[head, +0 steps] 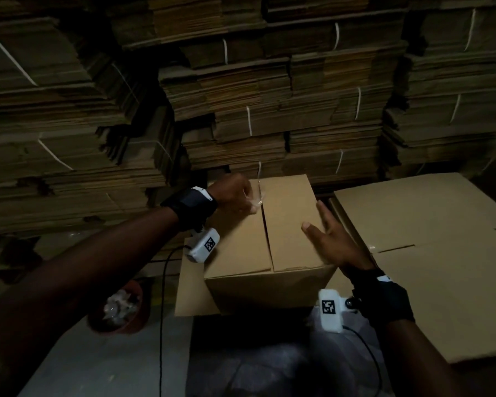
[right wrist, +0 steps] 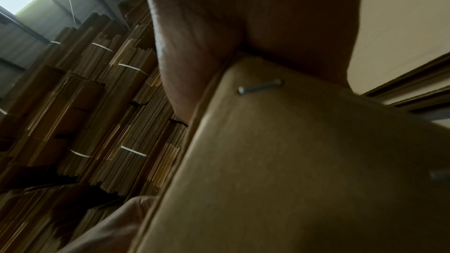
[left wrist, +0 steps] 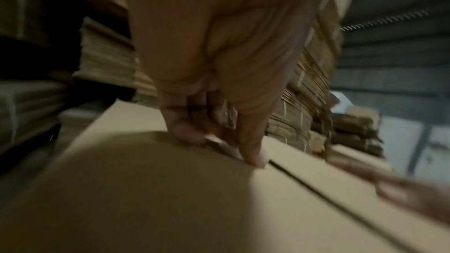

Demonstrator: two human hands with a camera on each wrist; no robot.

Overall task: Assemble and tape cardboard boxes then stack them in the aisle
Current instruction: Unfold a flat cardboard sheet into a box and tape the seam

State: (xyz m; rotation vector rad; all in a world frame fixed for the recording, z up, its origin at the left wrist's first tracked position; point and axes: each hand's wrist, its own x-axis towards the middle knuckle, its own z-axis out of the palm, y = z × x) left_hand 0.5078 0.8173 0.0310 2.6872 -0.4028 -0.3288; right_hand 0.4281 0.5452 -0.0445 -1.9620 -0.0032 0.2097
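Box: plain brown cardboard box (head: pixel 265 239), top flaps folded shut, seam down the middle, in front of the person.
Left hand (head: pixel 235 193): fingers curled, pinching clear tape end (head: pixel 254 200) at the seam's far end.
Right hand (head: pixel 331 239): flat, fingers straight, pressing the right flap.
Room: dim; strapped bundles of flat cardboard (head: pixel 269 110) stacked behind.

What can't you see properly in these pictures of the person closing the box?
- Head view: the small clear thing pinched by the left hand at the seam of the box; too small and dim to name.
- Left wrist view: the fingertips are blurred.
- Right wrist view: the right hand shows only its palm; the fingers lie hidden past the box edge.
- Head view: what is inside the box; the flaps cover it.
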